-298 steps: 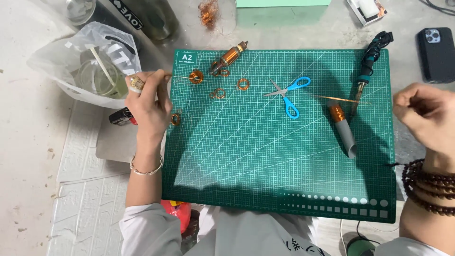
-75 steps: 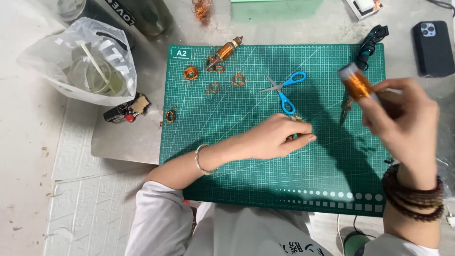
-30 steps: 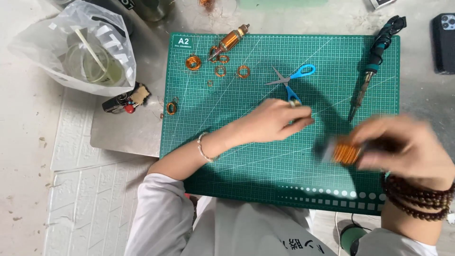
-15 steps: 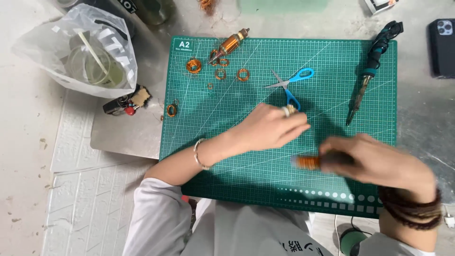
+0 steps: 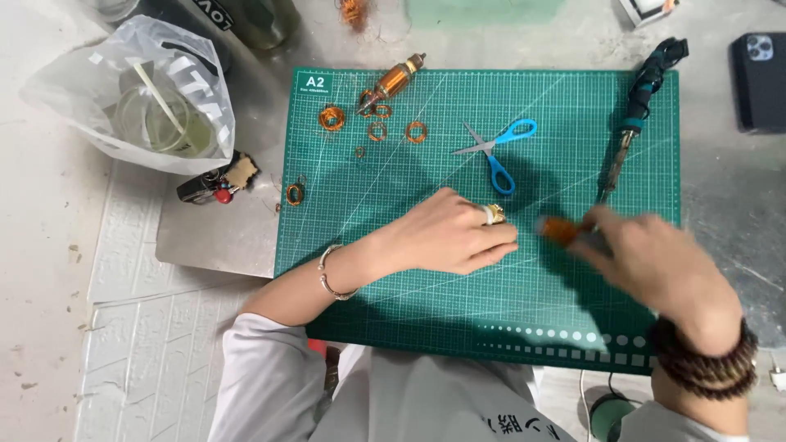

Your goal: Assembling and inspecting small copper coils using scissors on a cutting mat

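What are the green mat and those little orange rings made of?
The green mat looks like soft matte rubber or vinyl, with a printed white grid. The little orange rings look like shiny thin copper wire wound into coils, though they are too small to tell for sure.

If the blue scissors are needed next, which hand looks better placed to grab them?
Probably the left hand: it rests flat and empty on the green cutting mat, just below the blue scissors. The right hand is blurred and already holds a copper-wound part.

Grey table (image 5: 720, 196) bears green cutting mat (image 5: 458, 311).
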